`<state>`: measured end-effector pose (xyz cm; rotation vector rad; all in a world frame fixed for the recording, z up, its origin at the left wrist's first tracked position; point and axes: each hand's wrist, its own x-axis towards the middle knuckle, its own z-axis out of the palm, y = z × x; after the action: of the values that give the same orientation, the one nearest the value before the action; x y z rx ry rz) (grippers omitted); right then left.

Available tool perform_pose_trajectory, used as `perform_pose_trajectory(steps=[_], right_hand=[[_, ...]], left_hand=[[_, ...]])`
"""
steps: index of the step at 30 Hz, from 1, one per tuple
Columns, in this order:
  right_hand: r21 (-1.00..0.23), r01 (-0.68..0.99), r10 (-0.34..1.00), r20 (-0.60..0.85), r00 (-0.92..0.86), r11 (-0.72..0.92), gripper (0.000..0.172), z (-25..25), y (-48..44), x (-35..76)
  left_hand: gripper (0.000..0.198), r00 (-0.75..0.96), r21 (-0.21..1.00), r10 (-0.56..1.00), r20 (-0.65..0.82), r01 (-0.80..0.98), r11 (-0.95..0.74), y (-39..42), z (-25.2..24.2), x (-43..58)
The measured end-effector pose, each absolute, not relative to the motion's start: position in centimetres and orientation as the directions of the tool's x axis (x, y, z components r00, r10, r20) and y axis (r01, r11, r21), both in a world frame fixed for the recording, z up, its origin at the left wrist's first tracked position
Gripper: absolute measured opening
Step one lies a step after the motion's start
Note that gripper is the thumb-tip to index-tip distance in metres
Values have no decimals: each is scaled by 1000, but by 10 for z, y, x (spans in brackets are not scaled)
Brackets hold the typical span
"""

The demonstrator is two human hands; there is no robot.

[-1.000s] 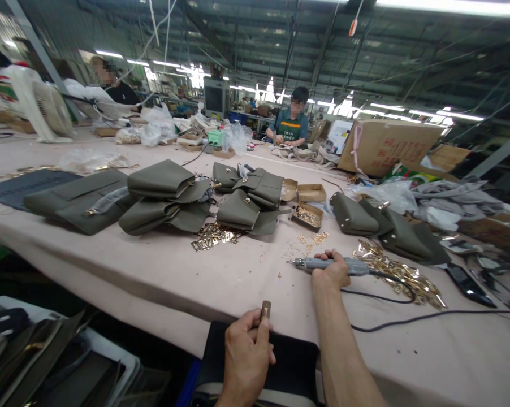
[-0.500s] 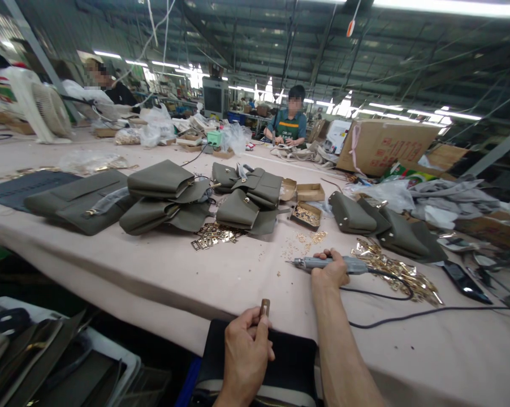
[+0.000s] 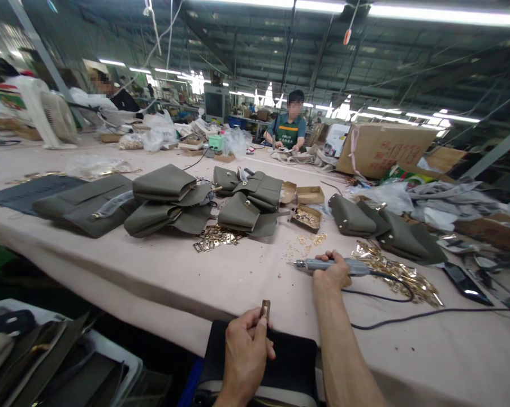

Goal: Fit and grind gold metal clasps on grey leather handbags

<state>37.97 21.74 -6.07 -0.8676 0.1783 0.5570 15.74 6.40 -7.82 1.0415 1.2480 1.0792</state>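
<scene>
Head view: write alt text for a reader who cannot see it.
The person's right hand grips a corded screwdriver on a pink table while the left hand pinches a small metal fitting. Olive bags and gold hardware lie beyond.

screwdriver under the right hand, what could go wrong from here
1. The cord loops loosely on the table beside the gold fittings. Lifting the screwdriver with the right hand could drag some of them along.
2. The left hand pinches the small clasp by its end at the table edge, so a slip could drop it off the table.
3. The bit points toward the loose screws, and a careless sweep might scatter them.
</scene>
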Motion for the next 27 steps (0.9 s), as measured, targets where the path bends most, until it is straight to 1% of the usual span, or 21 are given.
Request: perform_pose_trajectory(steps=[4,9,12,14,18,22,27], right_hand=[[-649,-564,459,-350,817,510,26,-47,205,377],[-612,-657,637,-303,709,441,16,-25,167,367],[-623,-677,739,-225,635,392,17,-15,136,354],[-662,-649,783,-149,603,374,20,-9,116,342],[-744,-542,777,-47,627,392,23,1,89,317],[-776,-468,769,33,638,422,26,6,81,295],[-811,-389,751,90,654,436,24,5,78,277]], left_hand=[[38,26,979,982,-188,-72,189,64,-78,155],[32,38,978,980,-194,-71,196,66,-78,153],[30,43,976,980,-192,-96,195,67,-75,152],[31,52,973,980,-193,-119,198,67,-72,151],[27,56,971,976,-210,-106,215,68,-70,151],[29,59,971,977,-203,-114,209,68,-72,151],[31,73,975,980,-188,-103,195,67,-74,150]])
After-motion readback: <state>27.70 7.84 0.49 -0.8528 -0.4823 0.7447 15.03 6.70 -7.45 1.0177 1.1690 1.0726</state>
